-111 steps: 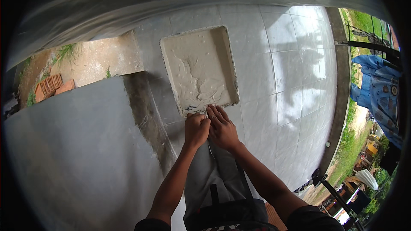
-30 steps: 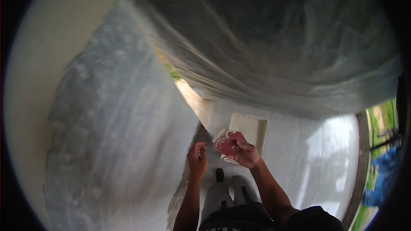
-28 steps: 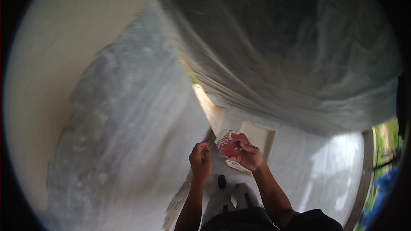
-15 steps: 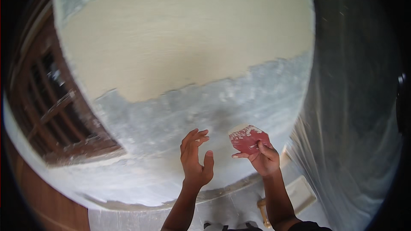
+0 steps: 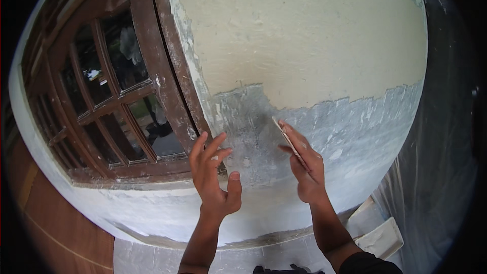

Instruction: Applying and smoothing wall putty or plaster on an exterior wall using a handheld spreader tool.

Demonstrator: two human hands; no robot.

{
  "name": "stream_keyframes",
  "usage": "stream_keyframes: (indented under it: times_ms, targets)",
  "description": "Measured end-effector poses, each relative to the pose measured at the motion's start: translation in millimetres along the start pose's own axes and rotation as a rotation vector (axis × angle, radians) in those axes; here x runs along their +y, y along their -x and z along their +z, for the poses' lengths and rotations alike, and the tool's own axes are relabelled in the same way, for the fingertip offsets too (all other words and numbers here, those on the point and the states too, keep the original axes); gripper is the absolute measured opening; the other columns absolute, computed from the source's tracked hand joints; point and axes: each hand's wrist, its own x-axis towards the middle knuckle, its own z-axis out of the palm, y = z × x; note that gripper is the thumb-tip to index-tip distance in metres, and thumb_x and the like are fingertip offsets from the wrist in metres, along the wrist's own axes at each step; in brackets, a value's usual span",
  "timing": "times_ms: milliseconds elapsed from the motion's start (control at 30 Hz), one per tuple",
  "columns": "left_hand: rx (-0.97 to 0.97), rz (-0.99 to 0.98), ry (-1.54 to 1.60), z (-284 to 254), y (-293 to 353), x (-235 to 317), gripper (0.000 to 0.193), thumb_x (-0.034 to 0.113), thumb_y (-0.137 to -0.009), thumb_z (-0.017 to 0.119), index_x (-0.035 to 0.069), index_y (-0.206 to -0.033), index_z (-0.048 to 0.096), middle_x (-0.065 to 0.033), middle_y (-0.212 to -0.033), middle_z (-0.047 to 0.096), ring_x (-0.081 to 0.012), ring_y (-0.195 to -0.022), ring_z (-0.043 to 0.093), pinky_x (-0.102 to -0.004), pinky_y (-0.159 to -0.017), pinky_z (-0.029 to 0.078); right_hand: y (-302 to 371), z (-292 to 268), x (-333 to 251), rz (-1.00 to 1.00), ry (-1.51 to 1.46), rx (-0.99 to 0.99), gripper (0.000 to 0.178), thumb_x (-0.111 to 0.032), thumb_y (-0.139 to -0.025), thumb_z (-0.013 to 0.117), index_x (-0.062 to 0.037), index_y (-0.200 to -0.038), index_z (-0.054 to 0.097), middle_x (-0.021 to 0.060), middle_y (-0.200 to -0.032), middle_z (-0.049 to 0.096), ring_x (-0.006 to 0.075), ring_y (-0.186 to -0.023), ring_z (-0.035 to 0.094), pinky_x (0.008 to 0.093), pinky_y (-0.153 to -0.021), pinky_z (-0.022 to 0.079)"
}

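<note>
My right hand (image 5: 308,167) grips a flat red putty scraper (image 5: 290,143), now turned edge-on, its front edge toward the wall. Whether the blade touches the wall I cannot tell. My left hand (image 5: 213,180) is raised in front of the window frame's lower corner, holding nothing, fingers spread and bent. Cream filler (image 5: 309,45) coats the upper wall and ends in a ragged lower edge. Below it shows the grey, patchy wall surface (image 5: 350,132).
A brown wooden window (image 5: 144,91) with glass panes and white smears is at the left. Clear plastic sheeting (image 5: 431,167) hangs at the right. On the floor at lower right sits a whitish tray (image 5: 383,238). Grey tiles (image 5: 152,256) and a brown surface (image 5: 56,218) lie below.
The view has shifted left, bringing the window closer to the middle. My right hand has lifted and turned the scraper from face-on to edge-on. My left hand stays raised, its fingers spread wider.
</note>
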Motion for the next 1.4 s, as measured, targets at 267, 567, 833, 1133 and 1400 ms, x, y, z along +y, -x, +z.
stream_keyframes:
  times_ms: [267,567,833,1133,1400]
  targets:
    - [0.059,0.059,0.122,39.9,9.3,-96.2,0.042,0.025,-0.094,0.056,0.0,-0.127,0.048,-0.0283,-0.148,0.044,-0.0484,-0.143,0.028,-0.0596,-0.113,0.024,-40.4,62.5,52.4,-0.446,1.078,0.318,0.048,-0.002,-0.088,0.063,-0.0039,-0.136,0.062,0.0189,-0.143,0.057,0.0446,-0.135,0.049,0.0494,-0.11,0.04]
    - [0.202,0.124,0.367,83.3,33.5,-126.8,0.048,0.02,-0.097,0.051,0.004,-0.137,0.029,-0.037,-0.157,0.018,-0.0488,-0.145,0.024,-0.0609,-0.118,0.017,-50.7,79.6,76.7,-0.502,1.312,0.344,0.048,-0.013,-0.089,0.066,-0.0098,-0.136,0.063,0.0143,-0.145,0.056,0.0399,-0.14,0.045,0.0536,-0.114,0.029]
    - [0.203,0.123,0.398,85.6,41.6,-129.7,0.046,0.023,-0.097,0.05,0.004,-0.135,0.031,-0.0379,-0.156,0.02,-0.0501,-0.145,0.024,-0.0622,-0.117,0.017,-58.9,86.5,92.4,-0.474,1.411,0.39,0.051,-0.013,-0.088,0.068,-0.0125,-0.139,0.061,0.0109,-0.146,0.056,0.0347,-0.143,0.044,0.0569,-0.119,0.016]
    - [0.209,0.129,0.411,83.0,46.3,-131.1,0.042,0.024,-0.099,0.047,0.001,-0.132,0.034,-0.0386,-0.155,0.023,-0.0508,-0.145,0.026,-0.0628,-0.117,0.017,-36.4,95.9,105.4,-0.396,1.484,0.349,0.05,-0.015,-0.089,0.069,-0.0113,-0.138,0.061,0.0111,-0.146,0.056,0.0336,-0.142,0.045,0.0576,-0.119,0.013]
    - [0.222,0.107,0.412,84.5,51.9,-133.7,0.04,0.026,-0.099,0.045,0.0,-0.129,0.037,-0.0383,-0.154,0.025,-0.0497,-0.145,0.025,-0.064,-0.118,0.015,-50.5,99.7,101.5,-0.44,1.475,0.421,0.05,-0.016,-0.089,0.068,-0.0112,-0.138,0.06,0.012,-0.148,0.054,0.0346,-0.142,0.045,0.0564,-0.12,0.013]
